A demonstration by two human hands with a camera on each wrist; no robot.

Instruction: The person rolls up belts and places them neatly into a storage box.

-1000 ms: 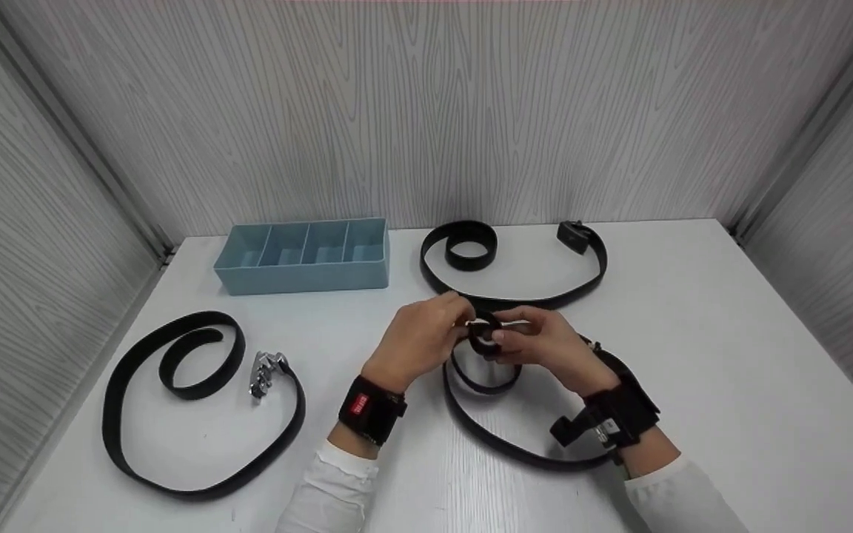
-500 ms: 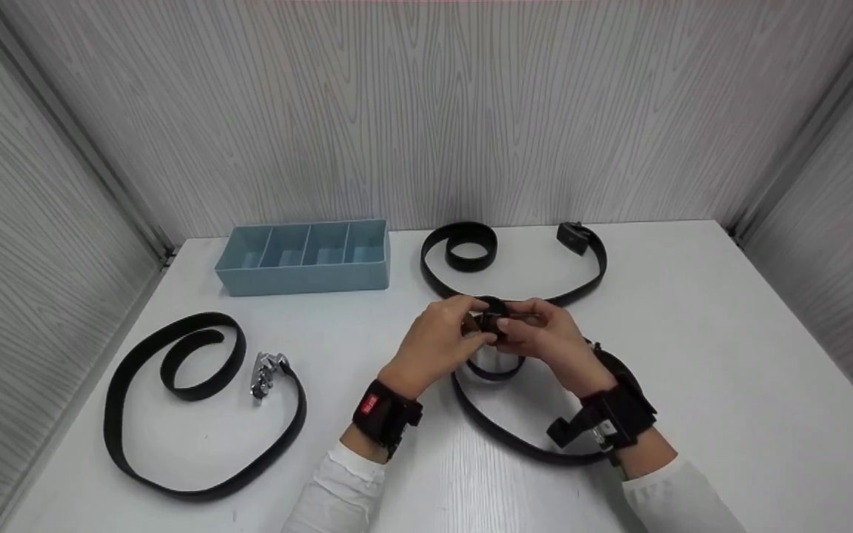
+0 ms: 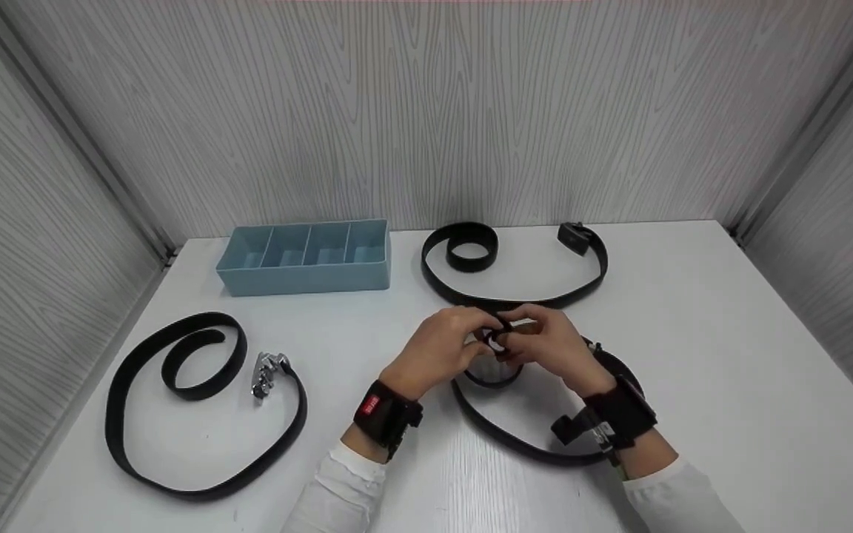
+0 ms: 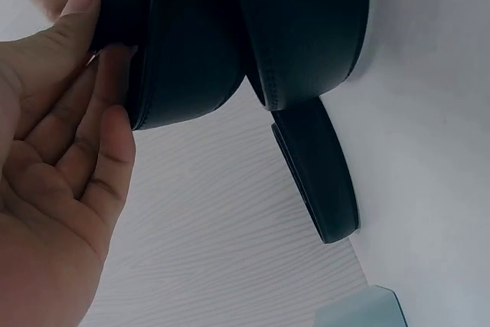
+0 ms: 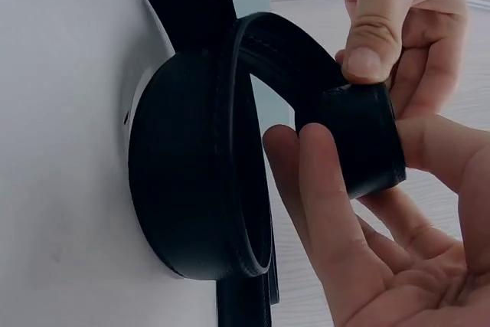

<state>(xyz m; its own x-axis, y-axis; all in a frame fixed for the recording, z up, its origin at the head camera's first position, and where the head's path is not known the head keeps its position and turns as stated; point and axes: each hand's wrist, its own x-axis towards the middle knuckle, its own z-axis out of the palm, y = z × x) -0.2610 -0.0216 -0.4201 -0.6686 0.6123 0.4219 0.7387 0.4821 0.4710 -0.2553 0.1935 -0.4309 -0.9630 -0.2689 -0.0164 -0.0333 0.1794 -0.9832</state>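
A black belt (image 3: 519,446) lies in a loose curve at the middle right of the table, its end raised in a small roll between both hands. My left hand (image 3: 434,348) pinches the roll from the left, its thumb on the strap, as the left wrist view shows. My right hand (image 3: 556,352) holds the same rolled end (image 5: 364,139) from the right, thumb and fingers on either side. Below the roll, a wider loop (image 5: 172,174) of the strap stands on edge. The belt's buckle end is mostly hidden behind the right wrist.
Behind the hands lies another black belt (image 3: 437,281) with a dark buckle (image 3: 573,237). A third belt (image 3: 117,414) with a silver buckle (image 3: 265,372) curls at the left. A blue divided box (image 3: 304,279) stands at the back, near the rear wall (image 3: 426,111).
My left hand has shifted slightly right, closer to the right hand. Fingers of both hands have changed position on the rolled belt end. The other belts and the box stay put.
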